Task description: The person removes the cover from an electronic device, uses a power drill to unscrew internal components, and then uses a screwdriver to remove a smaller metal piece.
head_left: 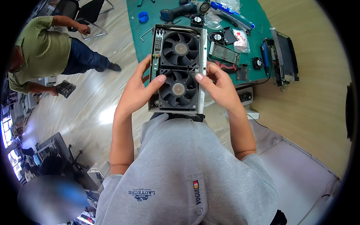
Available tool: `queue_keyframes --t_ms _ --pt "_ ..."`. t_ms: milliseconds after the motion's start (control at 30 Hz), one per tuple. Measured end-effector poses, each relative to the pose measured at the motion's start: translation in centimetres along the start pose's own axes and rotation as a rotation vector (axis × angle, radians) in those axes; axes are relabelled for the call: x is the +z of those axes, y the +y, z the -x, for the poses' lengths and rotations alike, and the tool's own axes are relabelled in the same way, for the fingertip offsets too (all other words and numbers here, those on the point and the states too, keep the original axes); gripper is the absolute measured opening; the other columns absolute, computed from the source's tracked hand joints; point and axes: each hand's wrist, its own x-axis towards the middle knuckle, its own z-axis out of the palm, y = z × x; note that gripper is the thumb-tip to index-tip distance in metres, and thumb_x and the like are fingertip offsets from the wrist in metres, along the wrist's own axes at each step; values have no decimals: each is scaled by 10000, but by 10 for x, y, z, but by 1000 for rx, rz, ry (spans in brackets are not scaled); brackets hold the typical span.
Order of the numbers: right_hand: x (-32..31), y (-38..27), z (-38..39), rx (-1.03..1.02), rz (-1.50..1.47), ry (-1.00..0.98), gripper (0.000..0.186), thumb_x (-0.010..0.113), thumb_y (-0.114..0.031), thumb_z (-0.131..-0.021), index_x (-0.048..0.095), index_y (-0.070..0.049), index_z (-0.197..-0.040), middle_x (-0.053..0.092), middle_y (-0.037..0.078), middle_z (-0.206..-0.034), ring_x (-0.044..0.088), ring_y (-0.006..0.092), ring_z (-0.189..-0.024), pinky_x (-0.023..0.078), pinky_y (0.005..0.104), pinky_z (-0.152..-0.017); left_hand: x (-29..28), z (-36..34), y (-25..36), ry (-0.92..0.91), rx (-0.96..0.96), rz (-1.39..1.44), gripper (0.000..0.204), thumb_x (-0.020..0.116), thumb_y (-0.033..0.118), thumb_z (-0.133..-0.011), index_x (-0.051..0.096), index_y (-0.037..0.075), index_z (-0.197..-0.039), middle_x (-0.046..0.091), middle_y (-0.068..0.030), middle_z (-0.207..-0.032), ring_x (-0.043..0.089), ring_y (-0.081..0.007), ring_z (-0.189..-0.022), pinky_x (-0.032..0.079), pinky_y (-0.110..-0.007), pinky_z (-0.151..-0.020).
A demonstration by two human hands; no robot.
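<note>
I hold a metal-framed unit with two black fans [179, 49] stacked one above the other, a small green circuit strip [156, 63] along its left side. My left hand [140, 88] grips the left side, thumb resting by the lower fan [178, 90]. My right hand [218, 86] grips the right side, thumb on the frame, fingers partly hidden behind it.
A green-topped bench [137, 33] holds an angle grinder [172, 13], blue tube [230, 15], small fans, red-handled tool [225, 66] and hex keys. An opened device [283, 56] sits at the right edge. At left, another person [45, 52] carries a dark component [65, 89] near chairs.
</note>
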Motion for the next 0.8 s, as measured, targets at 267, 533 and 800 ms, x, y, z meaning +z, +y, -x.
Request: queue_keyframes --t_ms 267,533,800 --pt "-1 -6 0 -41 -4 62 218 678 -167 -864 612 40 -883 603 81 -1010 541 153 -897 442 285 -786 5 -2 13 -8 -80 99 656 669 236 -890 403 -19 -1432 546 -98 -1300 486 -171 -1223 357 -311 -1038" --pt "-49 30 22 91 -64 354 199 649 -148 -844 522 -24 -753 436 -46 -673 364 39 -639 319 237 -545 12 -6 8 58 -86 100 676 665 213 -888 376 -54 -1438 538 -108 -1304 500 -169 -1198 350 -283 -1042" --pt "-82 57 37 86 -132 396 179 632 -125 -853 538 -19 -744 455 -64 -679 377 25 -656 317 220 -573 17 -1 -1 123 -49 45 616 649 187 -890 421 -49 -1411 570 -103 -1255 527 -159 -1136 370 -273 -1006"
